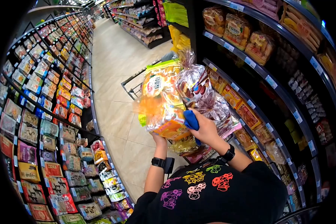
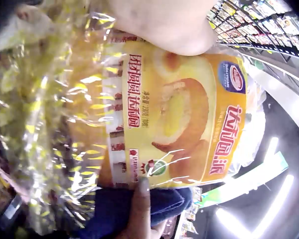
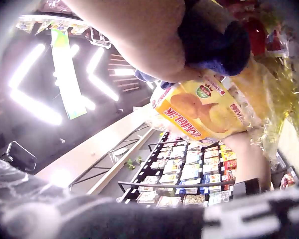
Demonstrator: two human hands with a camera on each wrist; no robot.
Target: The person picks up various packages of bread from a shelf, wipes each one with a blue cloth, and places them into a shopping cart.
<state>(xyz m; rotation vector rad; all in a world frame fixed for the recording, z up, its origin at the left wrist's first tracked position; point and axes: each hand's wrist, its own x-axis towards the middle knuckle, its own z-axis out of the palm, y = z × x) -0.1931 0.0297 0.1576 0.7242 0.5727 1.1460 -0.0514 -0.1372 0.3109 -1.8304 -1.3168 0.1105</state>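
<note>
A yellow-orange snack pie package with pictured round cakes is held between both hands over a shopping cart. My left hand grips its left side from below; in the right wrist view that hand lies against the package's lower edge. On the opposite side my right hand holds the package, with a dark blue cloth bunched in its fingers. The right thumb rests on the wrapper. Beyond it in the head view stand a yellow bread bag and a twisted-top clear bag.
The cart's wire frame shows beyond the bags. Shelves of bread curve along the right, with price tags on their edges. Racks of packaged food line the left side. A tiled aisle floor runs between them.
</note>
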